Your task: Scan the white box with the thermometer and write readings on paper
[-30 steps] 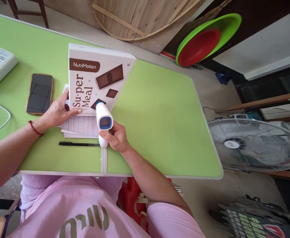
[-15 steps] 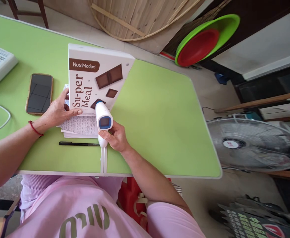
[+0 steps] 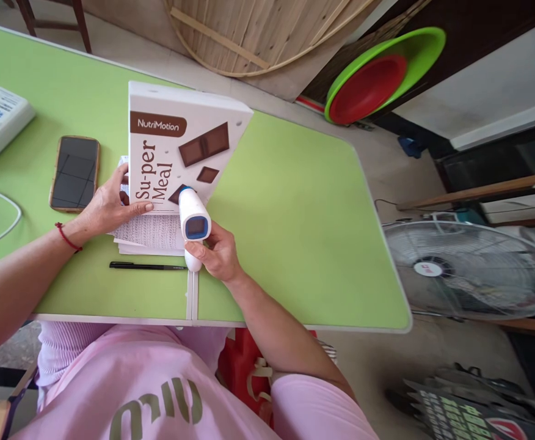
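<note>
My left hand [image 3: 114,198] grips the lower left edge of a white box [image 3: 171,156] printed "NutriMotion Su-per Meal", thumb on its front face. The box stands upright over handwritten paper sheets [image 3: 151,232]. In my right hand [image 3: 219,250] is a white and blue infrared thermometer [image 3: 195,217], its small screen facing me and its far end close to the lower part of the box; whether they touch I cannot tell. My right fingers wrap around the thermometer's handle. A black pen [image 3: 146,266] lies in front of the papers.
Left of the box, a phone [image 3: 75,173] lies on the green table [image 3: 304,232]. Farther left are a white device [image 3: 2,122] and a white cable [image 3: 8,205]. A standing fan [image 3: 460,269] is beyond the table's right edge, with green and red basins [image 3: 368,88] behind.
The whole view has shifted very slightly. Both hands, the box and the thermometer keep almost the same positions relative to one another.
</note>
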`<state>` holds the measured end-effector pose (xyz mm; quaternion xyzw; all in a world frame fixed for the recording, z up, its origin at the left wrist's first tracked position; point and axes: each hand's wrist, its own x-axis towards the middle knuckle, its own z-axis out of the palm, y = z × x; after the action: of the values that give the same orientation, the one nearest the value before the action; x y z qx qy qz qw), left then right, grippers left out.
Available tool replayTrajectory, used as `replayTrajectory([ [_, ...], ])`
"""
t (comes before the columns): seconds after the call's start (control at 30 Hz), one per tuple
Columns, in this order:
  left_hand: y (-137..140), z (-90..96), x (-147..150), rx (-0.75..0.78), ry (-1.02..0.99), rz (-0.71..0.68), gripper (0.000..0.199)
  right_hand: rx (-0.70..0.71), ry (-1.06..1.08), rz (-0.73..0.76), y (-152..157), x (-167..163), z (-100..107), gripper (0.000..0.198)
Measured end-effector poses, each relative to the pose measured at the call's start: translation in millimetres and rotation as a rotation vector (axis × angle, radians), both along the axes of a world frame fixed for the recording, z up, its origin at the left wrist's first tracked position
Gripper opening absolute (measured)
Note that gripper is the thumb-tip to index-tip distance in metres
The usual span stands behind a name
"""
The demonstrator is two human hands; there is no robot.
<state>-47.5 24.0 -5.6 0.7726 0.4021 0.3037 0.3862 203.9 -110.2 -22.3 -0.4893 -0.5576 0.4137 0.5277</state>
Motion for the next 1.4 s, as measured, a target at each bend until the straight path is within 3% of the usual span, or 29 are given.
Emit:
replayTrajectory([
  [0.17,0,-0.6,-1,0.017,-0.009,-0.01,0.107,0.107,-0.04,-0.132,3,12,-4,0.032],
  [0.3,-2,1.9,1,-0.068,-0.051,-0.018,0.1,0.166,-0.106,-0.239,5,22,-3,0.027],
  [0.5,-4,6.8,1,-0.148,-0.082,-0.007,0.097,0.269,-0.197,-0.457,9,32,-11,0.032],
  [0.63,-5,7.4,0,-0.144,-0.07,0.004,0.096,0.229,-0.366,-0.553,18,50,-22,0.043],
  [0.73,-5,7.7,1,-0.153,-0.084,0.003,0.098,0.136,-0.627,-0.555,23,66,-28,0.055],
  [0.87,-6,8.1,2,-0.143,-0.082,0.006,0.096,0.004,-1.004,-0.516,23,75,-30,0.055],
  [0.97,-6,7.5,2,-0.109,-0.106,0.003,0.093,-0.021,-1.138,-0.488,21,75,-30,0.053],
  [1.1,-4,1.4,0,-0.052,-0.103,0.04,0.099,0.01,-1.118,-0.485,19,74,-31,0.048],
  [1.27,1,-8.5,-4,0.015,-0.086,0.075,0.107,0.149,-0.955,-0.506,16,70,-24,0.044],
  [1.33,1,-8.2,-4,0.035,-0.084,0.063,0.103,0.236,-0.846,-0.413,13,63,-17,0.03],
  [1.4,0,-5.0,-2,0.05,-0.077,0.036,0.099,0.312,-0.731,-0.153,9,51,-9,0.022],
])
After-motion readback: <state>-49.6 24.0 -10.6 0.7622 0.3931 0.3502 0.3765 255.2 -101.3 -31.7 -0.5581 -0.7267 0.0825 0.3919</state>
